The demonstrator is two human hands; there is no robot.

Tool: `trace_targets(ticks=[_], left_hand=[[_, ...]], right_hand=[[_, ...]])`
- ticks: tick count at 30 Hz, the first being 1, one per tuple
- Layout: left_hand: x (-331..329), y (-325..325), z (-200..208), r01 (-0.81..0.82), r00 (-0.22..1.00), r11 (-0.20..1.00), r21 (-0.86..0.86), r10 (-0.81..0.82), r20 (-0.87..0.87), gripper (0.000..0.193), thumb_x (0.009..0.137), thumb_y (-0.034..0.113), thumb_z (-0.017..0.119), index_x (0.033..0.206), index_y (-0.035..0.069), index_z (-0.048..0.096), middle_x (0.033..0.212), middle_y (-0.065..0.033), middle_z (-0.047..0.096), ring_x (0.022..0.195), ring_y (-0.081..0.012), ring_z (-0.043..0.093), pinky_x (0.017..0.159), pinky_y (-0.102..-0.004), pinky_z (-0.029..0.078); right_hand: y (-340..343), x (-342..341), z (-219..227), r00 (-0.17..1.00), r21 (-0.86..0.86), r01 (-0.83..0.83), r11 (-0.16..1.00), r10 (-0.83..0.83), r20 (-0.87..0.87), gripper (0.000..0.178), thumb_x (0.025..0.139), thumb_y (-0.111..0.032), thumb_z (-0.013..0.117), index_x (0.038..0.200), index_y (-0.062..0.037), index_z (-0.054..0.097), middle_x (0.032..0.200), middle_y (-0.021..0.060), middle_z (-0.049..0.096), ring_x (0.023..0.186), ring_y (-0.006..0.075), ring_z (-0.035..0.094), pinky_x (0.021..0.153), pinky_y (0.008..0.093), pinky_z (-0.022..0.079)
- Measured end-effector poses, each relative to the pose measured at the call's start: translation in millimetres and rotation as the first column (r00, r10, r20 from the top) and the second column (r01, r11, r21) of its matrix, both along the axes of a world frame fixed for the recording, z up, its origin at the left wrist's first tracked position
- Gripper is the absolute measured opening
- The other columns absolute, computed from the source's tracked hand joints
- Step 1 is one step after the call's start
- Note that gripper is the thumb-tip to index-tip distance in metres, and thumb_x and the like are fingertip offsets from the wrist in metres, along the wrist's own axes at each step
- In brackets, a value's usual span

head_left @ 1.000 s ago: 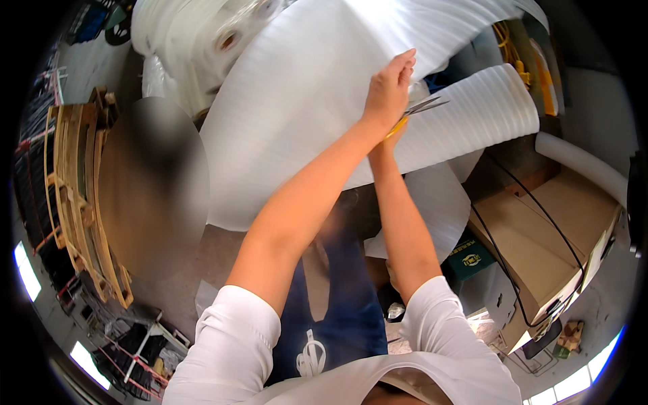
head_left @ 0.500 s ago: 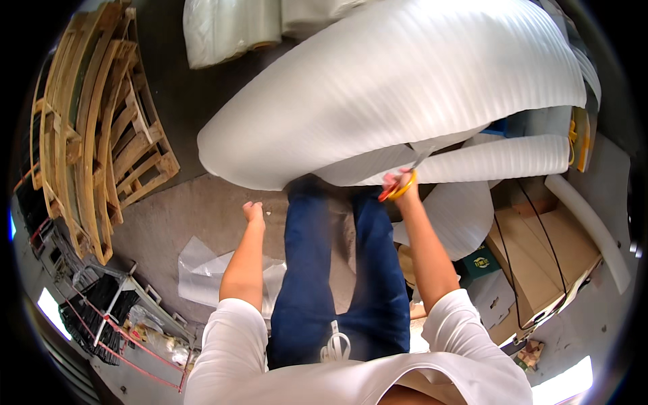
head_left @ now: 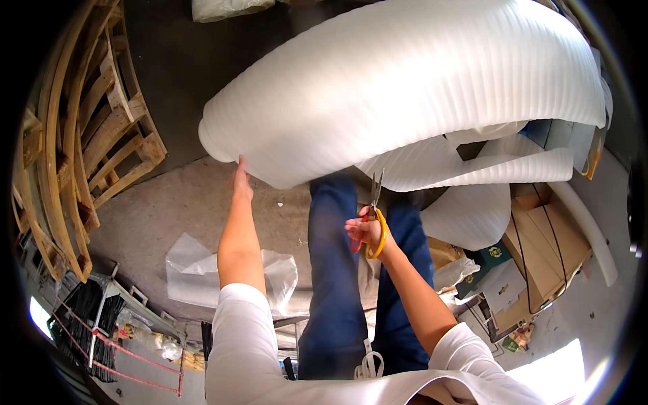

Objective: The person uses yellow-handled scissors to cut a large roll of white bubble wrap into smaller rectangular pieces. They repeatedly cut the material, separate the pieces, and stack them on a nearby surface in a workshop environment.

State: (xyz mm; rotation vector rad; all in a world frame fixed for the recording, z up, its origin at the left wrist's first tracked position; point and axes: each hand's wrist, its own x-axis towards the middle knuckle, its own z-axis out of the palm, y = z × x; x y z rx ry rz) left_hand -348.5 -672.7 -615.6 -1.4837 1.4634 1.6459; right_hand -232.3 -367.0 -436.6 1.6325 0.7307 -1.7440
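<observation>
A big roll of white foam sheet (head_left: 405, 88) lies across the space before my legs. At its near left edge my left hand (head_left: 243, 179) is stretched out, its fingertips touching the foam; the far side of this hand is partly hidden. My right hand (head_left: 366, 231) grips a pair of scissors (head_left: 379, 219) with red and yellow handles, in front of my knees. The scissors' blades point away from me, slightly apart, just short of the foam's near edge. A loose flap of the foam sheet (head_left: 499, 167) hangs to the right of them.
Wooden pallets (head_left: 101, 121) stand at the left. Clear plastic film (head_left: 192, 273) lies on the floor beside my left arm. Cardboard boxes (head_left: 550, 239) and a white foam tube (head_left: 597, 236) are at the right. A rack with red bars (head_left: 121, 347) stands at the lower left.
My left hand has moved forward and slightly left, from apart to touching the foam roll. My right hand has drawn the scissors back from the foam and leftward.
</observation>
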Motion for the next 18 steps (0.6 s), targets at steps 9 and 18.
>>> trace_targets(ticks=[9, 18], left_hand=[[25, 37, 72, -0.341, 0.865, 0.649, 0.68, 0.499, -0.042, 0.023, 0.086, 0.018, 0.046, 0.103, 0.002, 0.051, 0.094, -0.0067, 0.058, 0.087, -0.0182, 0.055, 0.075, -0.0315, 0.045], [132, 62, 154, -0.268, 0.96, 0.798, 0.54, 0.269, 0.079, 0.036, 0.089, 0.021, 0.039, 0.115, -0.003, 0.042, 0.117, -0.0143, 0.048, 0.109, -0.028, 0.044, 0.095, -0.0417, 0.034]], right_hand=[[-54, 31, 4, 0.935, -0.058, 0.35, 0.935, -0.344, 0.088, 0.076, 0.067, -0.055, 0.061, 0.115, -0.0068, 0.027, 0.098, 0.0239, 0.046, 0.089, 0.0342, 0.051, 0.07, 0.0472, 0.047], [-58, 45, 6, 0.36, -0.225, 0.836, 0.501, -0.809, -0.464, 0.041, 0.074, -0.043, 0.06, 0.095, -0.0089, 0.05, 0.09, 0.0104, 0.059, 0.079, 0.0244, 0.059, 0.067, 0.0394, 0.049]])
